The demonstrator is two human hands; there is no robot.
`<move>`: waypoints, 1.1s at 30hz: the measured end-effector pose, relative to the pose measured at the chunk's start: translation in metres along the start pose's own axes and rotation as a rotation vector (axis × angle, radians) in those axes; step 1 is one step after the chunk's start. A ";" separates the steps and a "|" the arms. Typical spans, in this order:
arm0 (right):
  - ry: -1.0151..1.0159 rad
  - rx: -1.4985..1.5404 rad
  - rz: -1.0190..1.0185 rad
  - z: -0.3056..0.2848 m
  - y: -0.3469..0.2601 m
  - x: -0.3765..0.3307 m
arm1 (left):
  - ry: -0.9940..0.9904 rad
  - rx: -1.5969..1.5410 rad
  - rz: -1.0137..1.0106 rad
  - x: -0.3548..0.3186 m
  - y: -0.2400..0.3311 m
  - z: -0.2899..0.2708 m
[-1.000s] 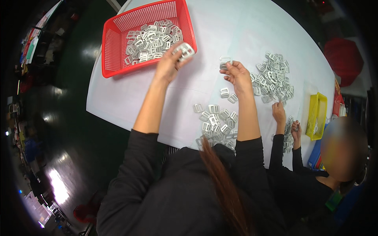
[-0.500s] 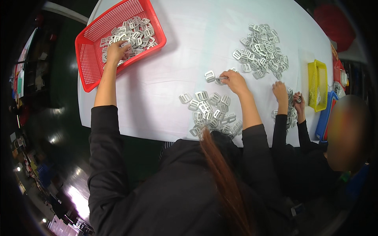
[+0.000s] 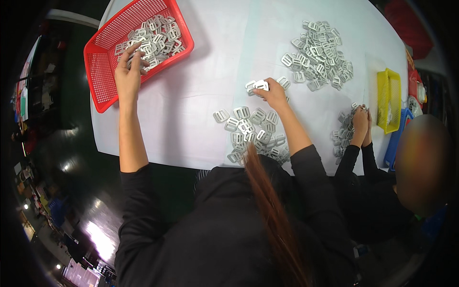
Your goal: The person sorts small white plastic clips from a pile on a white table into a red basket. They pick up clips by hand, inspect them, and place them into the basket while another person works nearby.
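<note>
My left hand (image 3: 128, 67) is over the near side of a red basket (image 3: 187, 48), fingers apart, with no piece visibly gripped. Inside the basket lies a heap of silver slide buckles (image 3: 155, 36), flat metal frames with slots. Near the middle of the table my right hand (image 3: 274, 93) pinches a slide buckle (image 3: 261, 85) between thumb and fingers. Another buckle lies just left of it, and one more (image 3: 283, 82) is beyond the fingers. Closer to my body, a loose pile of buckles (image 3: 258, 126) spreads over the white table (image 3: 191, 115).
A larger buckle heap (image 3: 320, 55) lies at the far right. To my right, a co-worker's hands (image 3: 362, 125) are together beside a smaller buckle pile (image 3: 342, 131). A yellow basket (image 3: 394, 100) and a blue tray (image 3: 399, 138) stand along the right edge.
My left hand has drawn back from the heap toward the basket's near left side, its fingers spreading. My right hand has shifted slightly left, turning a buckle up. The co-worker's hands have come together.
</note>
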State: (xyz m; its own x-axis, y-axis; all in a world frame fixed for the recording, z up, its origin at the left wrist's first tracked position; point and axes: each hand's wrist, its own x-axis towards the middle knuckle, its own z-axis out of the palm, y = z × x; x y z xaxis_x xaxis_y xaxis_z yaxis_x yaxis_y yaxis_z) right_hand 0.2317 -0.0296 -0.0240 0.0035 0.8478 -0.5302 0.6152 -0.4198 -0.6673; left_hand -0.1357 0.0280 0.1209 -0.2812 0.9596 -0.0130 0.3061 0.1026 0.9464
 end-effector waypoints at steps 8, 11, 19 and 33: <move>0.108 -0.365 -0.102 0.032 -0.037 -0.022 | -0.220 -0.180 -0.169 -0.052 -0.002 0.060; 0.020 -0.303 -0.144 0.014 -0.048 -0.042 | -0.264 -0.163 -0.266 -0.073 -0.006 0.068; 0.279 -0.422 0.029 -0.044 0.044 -0.046 | -0.311 -0.185 -0.404 -0.097 -0.013 0.071; -0.026 0.004 -0.171 0.007 -0.004 -0.020 | -0.438 -0.141 -0.535 -0.128 -0.047 0.104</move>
State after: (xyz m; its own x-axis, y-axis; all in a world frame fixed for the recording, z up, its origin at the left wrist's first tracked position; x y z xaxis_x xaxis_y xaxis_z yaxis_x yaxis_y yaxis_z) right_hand 0.2236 -0.0473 -0.0149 -0.1213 0.8987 -0.4215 0.6017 -0.2712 -0.7513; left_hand -0.0195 -0.0723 0.0443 0.0406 0.8073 -0.5888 0.0984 0.5831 0.8064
